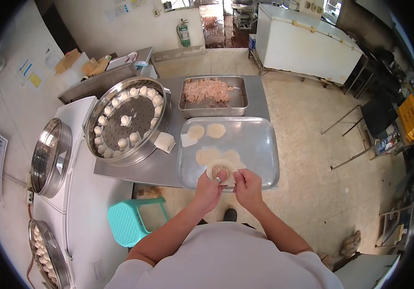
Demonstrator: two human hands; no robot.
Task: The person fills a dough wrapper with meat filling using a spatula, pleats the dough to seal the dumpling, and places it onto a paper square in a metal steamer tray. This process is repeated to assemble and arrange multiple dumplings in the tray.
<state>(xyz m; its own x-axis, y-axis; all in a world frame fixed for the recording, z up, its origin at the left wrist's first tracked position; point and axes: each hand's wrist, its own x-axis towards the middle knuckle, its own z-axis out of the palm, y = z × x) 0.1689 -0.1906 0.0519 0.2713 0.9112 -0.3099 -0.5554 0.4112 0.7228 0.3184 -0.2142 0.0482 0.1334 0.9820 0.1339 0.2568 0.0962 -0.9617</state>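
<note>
A round dough wrapper [229, 168] with meat filling on it is held over the near edge of the metal tray [260, 144]. My left hand [209, 189] grips its left side, with the thumb on the filling. At its right edge, my right hand [247, 185] pinches the dough. Several flat dough rounds [215, 130] lie on the tray. Behind it, a deep steel pan [213, 112] contains pink ground meat [207, 91]. To the left, a round perforated steamer [132, 115] holds several pleated buns [125, 120] in a ring and inside it.
A stack of white paper squares [164, 142] lies beside the steamer. Two more round steamers [50, 159] are at the far left. Below the steel table [115, 168] stands a turquoise stool [127, 224]. A white chest freezer [303, 48] stands at the back right.
</note>
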